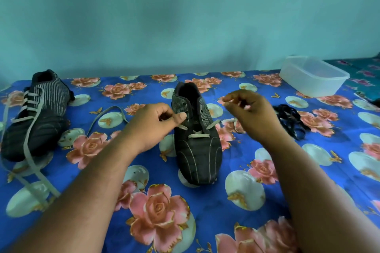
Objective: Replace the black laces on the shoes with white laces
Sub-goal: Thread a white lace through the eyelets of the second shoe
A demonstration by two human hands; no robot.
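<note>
- Surface: bed covered with a blue floral sheet (pixel 205 207); far edge meets a teal wall (pixel 185 16).
- Shoe in work (pixel 196 135): dark, striped, upright near the sheet's centre, toe toward the near edge, opening toward the wall.
- White lace (pixel 198 135) runs across the lowest eyelets of this shoe; upper eyelets unlaced. One end runs left behind the left hand and lies in a loop on the sheet; the other exits on the right toward the right hand.
- Left hand (pixel 158 123): fingers curled, thumb and forefinger pinching the lace at the shoe's left eyelet row.
- Right hand (pixel 248 109): raised just right of the shoe, fingertips pinched together; blurred, appears to hold the lace end, cannot confirm.
- Second shoe (pixel 35 117): near the left edge, already laced white, loose ends trailing toward the near-left corner.
- Black laces (pixel 290 119): heaped right of the right hand.
- Clear plastic container (pixel 312 76): far-right corner.
</note>
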